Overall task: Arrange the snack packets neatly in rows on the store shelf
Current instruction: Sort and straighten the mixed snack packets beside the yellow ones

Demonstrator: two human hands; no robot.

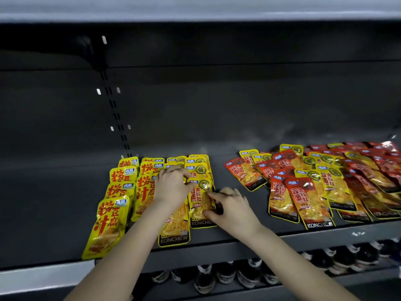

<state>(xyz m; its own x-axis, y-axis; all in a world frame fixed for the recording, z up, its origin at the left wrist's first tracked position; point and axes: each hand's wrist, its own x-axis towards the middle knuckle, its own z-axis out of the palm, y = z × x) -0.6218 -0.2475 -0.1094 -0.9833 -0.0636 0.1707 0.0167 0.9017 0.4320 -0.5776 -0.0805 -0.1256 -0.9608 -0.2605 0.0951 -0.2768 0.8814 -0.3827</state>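
Yellow snack packets point(121, 192) lie in overlapping rows on the dark shelf point(54, 203), left of centre. My left hand point(171, 187) rests curled on the third row, fingertips at the top edge of the front yellow packet point(200, 199) of the fourth row. My right hand point(230, 205) pinches that same packet at its right edge, thumb near its lower half. A larger yellow packet point(174, 227) lies partly under my left wrist. A loose heap of red and yellow packets point(321, 183) covers the shelf's right side.
The shelf's back wall point(217, 105) is dark, with a slotted upright point(115, 109) at the left. An upper shelf edge point(195, 9) hangs overhead. Dark bottles point(238, 274) stand on the shelf below. Bare shelf shows between the rows and the heap.
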